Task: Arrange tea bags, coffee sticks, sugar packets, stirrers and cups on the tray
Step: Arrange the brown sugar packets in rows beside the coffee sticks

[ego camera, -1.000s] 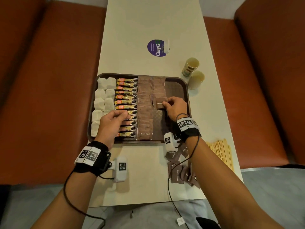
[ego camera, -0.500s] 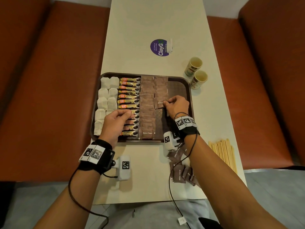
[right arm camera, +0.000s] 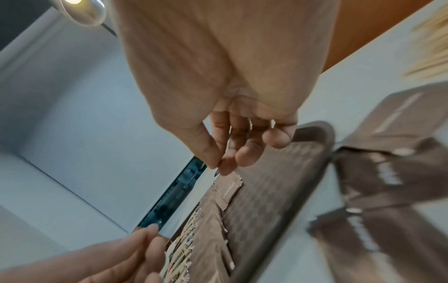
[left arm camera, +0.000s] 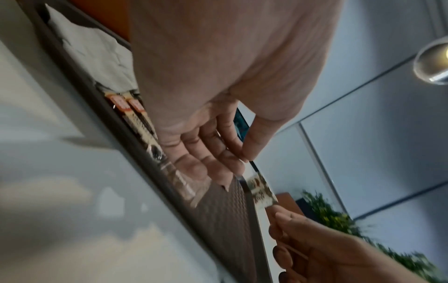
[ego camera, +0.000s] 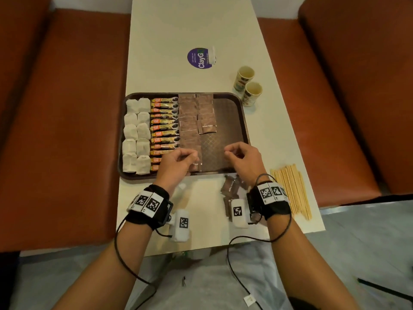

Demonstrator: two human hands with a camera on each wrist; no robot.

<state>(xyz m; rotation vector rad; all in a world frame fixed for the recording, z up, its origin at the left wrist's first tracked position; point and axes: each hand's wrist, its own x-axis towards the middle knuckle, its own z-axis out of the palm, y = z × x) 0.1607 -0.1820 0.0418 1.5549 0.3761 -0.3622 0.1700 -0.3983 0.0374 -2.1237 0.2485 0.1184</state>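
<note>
Item: brown tray (ego camera: 244, 121) on the white tabletop (ego camera: 201, 30), partly stocked. Change noted: half a second before, the right hand (ego camera: 243, 162) was pinching a sugar packet at the end of the second brown column and the left hand (ego camera: 178, 164) lay on the coffee sticks; both hands had since drawn back to the near edge of the tray and hung above it. The packet (ego camera: 207, 128) stayed where it was set, flat at the near end of the short second column, so that placement was judged done and another packet due. Hands: both loosely curled, thumb tip near forefinger, each grasping nothing that the wrist views showed. Contents, left to right: white tea bags (ego camera: 136, 135) in two columns; coffee sticks (ego camera: 165, 121) in gold and black wrappers, stacked crosswise in one column; sugar packets (ego camera: 188, 121), matt brown with serrated ends and pale lettering, overlapping like shingles, one column running the tray's length, the second reaching about halfway. The right part of the tray floor, patterned, stood bare. Not yet loaded: loose sugar packets (ego camera: 230, 189) on the tabletop just in front of the tray under the right wrist, wooden stirrers (ego camera: 290, 189) in a bundle to the right, two paper cups (ego camera: 248, 86) beside the tray's far right corner.
</note>
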